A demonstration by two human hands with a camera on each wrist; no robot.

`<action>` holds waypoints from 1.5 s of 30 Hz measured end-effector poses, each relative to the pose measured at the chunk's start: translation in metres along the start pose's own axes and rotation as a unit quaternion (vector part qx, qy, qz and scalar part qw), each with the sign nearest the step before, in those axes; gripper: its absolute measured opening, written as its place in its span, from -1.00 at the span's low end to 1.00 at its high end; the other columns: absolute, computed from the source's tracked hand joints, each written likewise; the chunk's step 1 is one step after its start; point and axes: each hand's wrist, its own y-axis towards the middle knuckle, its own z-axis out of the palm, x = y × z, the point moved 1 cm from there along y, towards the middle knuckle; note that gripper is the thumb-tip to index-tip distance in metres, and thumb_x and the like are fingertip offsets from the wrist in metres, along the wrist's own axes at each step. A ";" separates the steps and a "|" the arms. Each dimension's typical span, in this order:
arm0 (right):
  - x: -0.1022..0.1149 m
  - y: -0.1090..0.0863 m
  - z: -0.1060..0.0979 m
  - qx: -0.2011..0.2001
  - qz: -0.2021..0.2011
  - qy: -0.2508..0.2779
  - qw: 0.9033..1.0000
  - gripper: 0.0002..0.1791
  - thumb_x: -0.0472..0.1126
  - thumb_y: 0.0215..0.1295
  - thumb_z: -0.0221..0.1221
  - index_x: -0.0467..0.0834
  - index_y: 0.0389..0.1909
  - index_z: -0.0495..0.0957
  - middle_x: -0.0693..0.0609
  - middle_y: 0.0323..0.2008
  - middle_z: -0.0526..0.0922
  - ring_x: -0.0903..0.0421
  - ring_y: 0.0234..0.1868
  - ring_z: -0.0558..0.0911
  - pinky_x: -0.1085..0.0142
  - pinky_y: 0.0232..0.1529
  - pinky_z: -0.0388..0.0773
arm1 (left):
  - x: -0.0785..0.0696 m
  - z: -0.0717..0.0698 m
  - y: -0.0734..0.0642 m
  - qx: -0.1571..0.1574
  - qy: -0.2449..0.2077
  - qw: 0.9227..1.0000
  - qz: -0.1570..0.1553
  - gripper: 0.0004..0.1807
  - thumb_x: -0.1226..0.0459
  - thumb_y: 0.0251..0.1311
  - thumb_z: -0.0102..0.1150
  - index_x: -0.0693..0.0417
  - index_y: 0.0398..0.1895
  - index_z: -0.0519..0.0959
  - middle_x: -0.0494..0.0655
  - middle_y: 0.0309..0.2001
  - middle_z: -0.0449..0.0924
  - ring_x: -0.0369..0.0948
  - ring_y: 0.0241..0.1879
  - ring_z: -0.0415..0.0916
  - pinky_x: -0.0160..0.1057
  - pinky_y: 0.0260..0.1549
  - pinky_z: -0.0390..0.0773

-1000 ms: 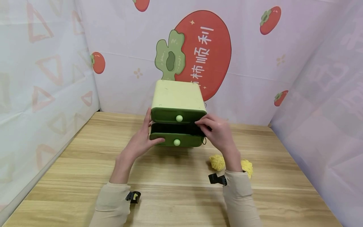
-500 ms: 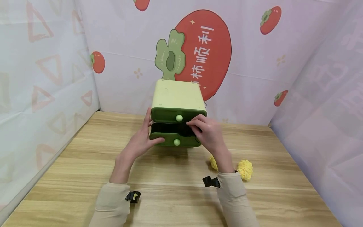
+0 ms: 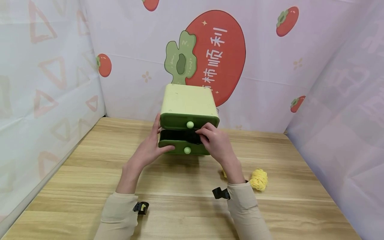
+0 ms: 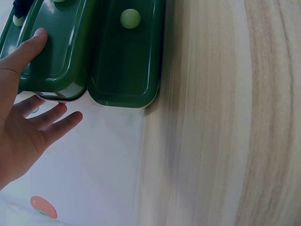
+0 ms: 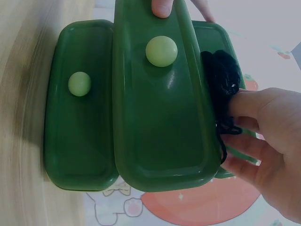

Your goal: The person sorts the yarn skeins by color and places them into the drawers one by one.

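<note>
A small cabinet (image 3: 189, 100) with a pale yellow top and dark green drawers stands at the back of the table. Its middle drawer (image 5: 164, 113) is pulled out. My left hand (image 3: 147, 149) rests at the left side, thumb on that drawer's front and the other fingers spread out straight beside the cabinet. At the drawer's right end, my right hand (image 3: 216, 142) pinches a bundle of black yarn (image 5: 221, 75) with thumb and fingertips. The bundle overlaps the drawer's opening, with a loose loop hanging along its edge. The dark inside of the drawer hides its contents.
A yellow yarn ball (image 3: 259, 180) lies on the wooden table (image 3: 186, 206) by my right wrist, and more yellow yarn (image 3: 224, 174) shows partly behind the forearm. Printed cloth walls (image 3: 129, 86) close off the back and both sides.
My right hand has moved left along the open drawer with the black yarn, and the hanging loop has gone from the head view. My left hand and the cabinet stay put.
</note>
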 end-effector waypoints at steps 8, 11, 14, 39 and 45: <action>0.002 0.000 -0.001 0.069 0.038 -0.014 0.997 -0.81 -0.28 0.35 0.23 -0.12 -0.08 0.73 0.01 -0.16 0.64 0.09 -0.26 0.65 0.23 -0.28 0.61 | 0.000 0.000 0.000 -0.002 0.002 1.000 0.005 0.39 -0.04 0.08 0.45 -0.49 0.52 -0.61 0.11 0.54 0.07 0.10 0.47 0.18 0.28 0.23 0.37; 0.001 0.001 -0.001 0.051 0.035 0.004 0.998 -0.84 -0.27 0.34 0.25 -0.12 -0.11 0.72 0.00 -0.16 0.61 0.08 -0.24 0.63 0.24 -0.25 0.60 | 0.000 0.000 0.000 -0.002 0.000 1.000 0.004 0.39 -0.04 0.08 0.44 -0.52 0.51 -0.62 0.10 0.54 0.07 0.10 0.47 0.18 0.27 0.23 0.37; 0.001 0.001 -0.001 0.033 0.021 0.018 0.999 -0.86 -0.22 0.34 0.27 -0.10 -0.14 0.72 0.01 -0.18 0.60 0.10 -0.25 0.62 0.26 -0.25 0.58 | 0.001 0.000 0.001 -0.001 0.002 1.000 0.005 0.39 -0.04 0.09 0.44 -0.52 0.51 -0.62 0.10 0.54 0.07 0.09 0.47 0.18 0.27 0.24 0.37; -0.001 -0.002 -0.012 0.179 0.109 0.027 0.977 -0.56 0.10 0.42 0.15 -0.08 0.13 0.65 0.00 0.00 0.66 0.01 0.01 0.64 0.09 0.07 0.57 | 0.001 0.001 0.001 0.001 0.007 1.000 0.000 0.37 -0.05 0.11 0.42 -0.57 0.49 -0.64 0.11 0.55 0.06 0.09 0.48 0.17 0.28 0.23 0.37; 0.004 -0.001 -0.006 0.207 0.086 0.022 0.974 -0.54 0.13 0.43 0.12 -0.10 0.10 0.67 -0.03 0.05 0.64 -0.02 0.10 0.63 0.07 0.17 0.53 | 0.000 0.001 0.001 -0.002 0.005 1.000 0.003 0.38 -0.03 0.10 0.44 -0.55 0.50 -0.63 0.09 0.54 0.08 0.09 0.47 0.19 0.27 0.23 0.38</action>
